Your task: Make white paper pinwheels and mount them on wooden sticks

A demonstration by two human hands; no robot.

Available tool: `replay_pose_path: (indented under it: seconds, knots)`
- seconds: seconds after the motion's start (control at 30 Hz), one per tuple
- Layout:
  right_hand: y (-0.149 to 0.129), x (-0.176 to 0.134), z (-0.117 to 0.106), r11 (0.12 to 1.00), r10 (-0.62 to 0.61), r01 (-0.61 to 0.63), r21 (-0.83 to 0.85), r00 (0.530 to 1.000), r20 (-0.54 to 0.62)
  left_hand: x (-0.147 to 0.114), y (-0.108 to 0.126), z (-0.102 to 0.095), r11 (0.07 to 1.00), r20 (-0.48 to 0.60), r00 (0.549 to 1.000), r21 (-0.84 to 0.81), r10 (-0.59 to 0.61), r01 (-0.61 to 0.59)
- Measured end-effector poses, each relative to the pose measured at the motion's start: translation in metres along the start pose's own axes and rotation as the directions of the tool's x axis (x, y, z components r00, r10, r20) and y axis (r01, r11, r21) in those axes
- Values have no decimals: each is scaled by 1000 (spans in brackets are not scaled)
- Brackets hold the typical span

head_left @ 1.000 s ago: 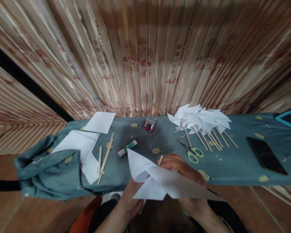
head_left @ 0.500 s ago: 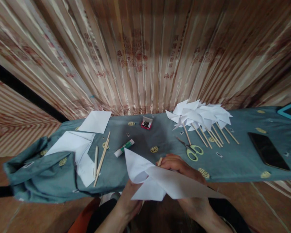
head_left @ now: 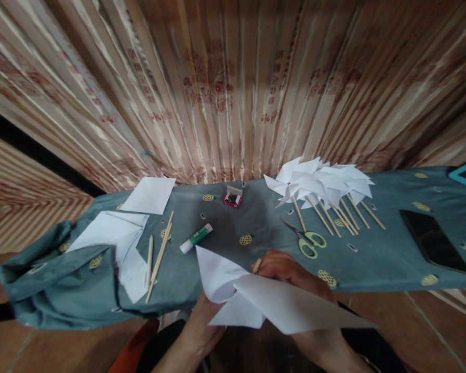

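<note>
A white paper pinwheel [head_left: 291, 300] is up close to me at the table's front edge, its blades curled over. My left hand [head_left: 206, 317] is closed on the pinwheel from behind and below; the paper hides most of its fingers. On the other side my right hand [head_left: 289, 267] curls behind the paper, closed round a wooden stick [head_left: 257, 266] whose end pokes out beside the fingers. The rest of the stick and the place where it meets the paper are hidden.
Finished pinwheels [head_left: 322, 184] lie on the cloth-covered table [head_left: 233, 264], behind green-handled scissors [head_left: 309, 243]. A phone [head_left: 435, 241] is at right. Leftward are a glue stick [head_left: 196, 238], a small pin box [head_left: 232, 197], loose sticks [head_left: 160, 261], a pencil-like rod [head_left: 149, 261] and paper sheets [head_left: 108, 230].
The pinwheel and both hands have shifted slightly toward me, and the large right blade hangs a little lower. The hold looks the same. The view has moved slightly.
</note>
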State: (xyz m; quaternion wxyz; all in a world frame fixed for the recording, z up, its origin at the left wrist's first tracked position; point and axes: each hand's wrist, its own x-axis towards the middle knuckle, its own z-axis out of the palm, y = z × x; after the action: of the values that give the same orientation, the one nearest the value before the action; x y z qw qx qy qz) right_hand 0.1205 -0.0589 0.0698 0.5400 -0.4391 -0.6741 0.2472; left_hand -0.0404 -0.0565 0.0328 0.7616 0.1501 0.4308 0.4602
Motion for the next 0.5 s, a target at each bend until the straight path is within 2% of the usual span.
replay_pose_path:
  seconds: [0.17, 0.33, 0.5]
  knots:
    - [3, -3, -1, 1000, -13, 13, -6, 1000, 9, 1, 0, -5, 995, 36, 999, 99, 15, -19]
    - [5, -4, -2, 995, -101, 101, -19, 995, 28, 4, -6, -19, 986, 32, 999, 161, 34, -39]
    - [8, -5, -4, 997, -78, 77, 6, 995, 58, 8, -6, -32, 973, 59, 997, 220, 53, -65]
